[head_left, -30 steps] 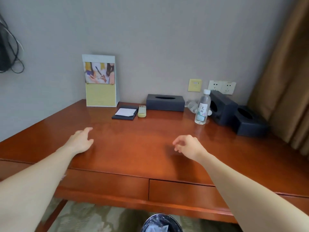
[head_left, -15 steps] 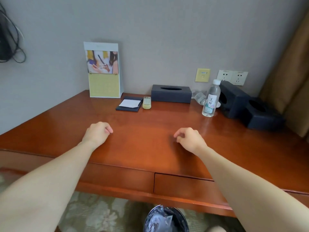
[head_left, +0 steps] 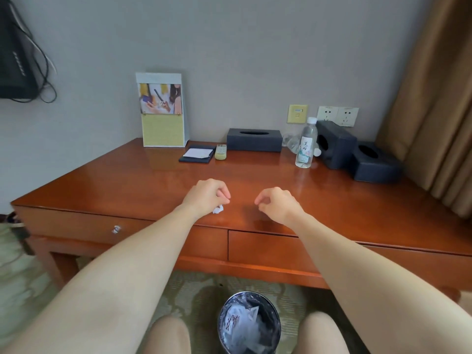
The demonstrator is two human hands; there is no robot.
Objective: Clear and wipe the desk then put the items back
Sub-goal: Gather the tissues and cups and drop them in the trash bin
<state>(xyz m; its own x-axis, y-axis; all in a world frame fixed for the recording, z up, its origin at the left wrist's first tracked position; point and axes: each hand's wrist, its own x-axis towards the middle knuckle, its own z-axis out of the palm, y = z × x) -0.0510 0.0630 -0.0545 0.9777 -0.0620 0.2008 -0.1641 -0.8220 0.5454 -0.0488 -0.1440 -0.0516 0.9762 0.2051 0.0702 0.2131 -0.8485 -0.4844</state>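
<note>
My left hand (head_left: 207,195) hovers over the front middle of the wooden desk (head_left: 127,190), fingers curled, thumb against the fingertips. A small crumpled white scrap (head_left: 218,209) lies just under it near the desk's front edge; I cannot tell whether the hand touches it. My right hand (head_left: 278,203) is beside it, fingers curled, holding nothing. At the back stand a picture card (head_left: 162,111), a dark notepad holder (head_left: 196,154), a pale remote (head_left: 220,152), a dark tissue box (head_left: 254,140) and a water bottle (head_left: 305,146).
Two more dark boxes (head_left: 334,144) (head_left: 375,162) sit at the back right, with crumpled plastic (head_left: 291,143) behind the bottle. A lined waste bin (head_left: 249,323) stands on the carpet under the desk between my knees. A curtain (head_left: 434,98) hangs at the right.
My left hand has closed from flat and slid right toward the right hand. The view has pulled back and down, so the bin and my knees show; the white scrap has appeared.
</note>
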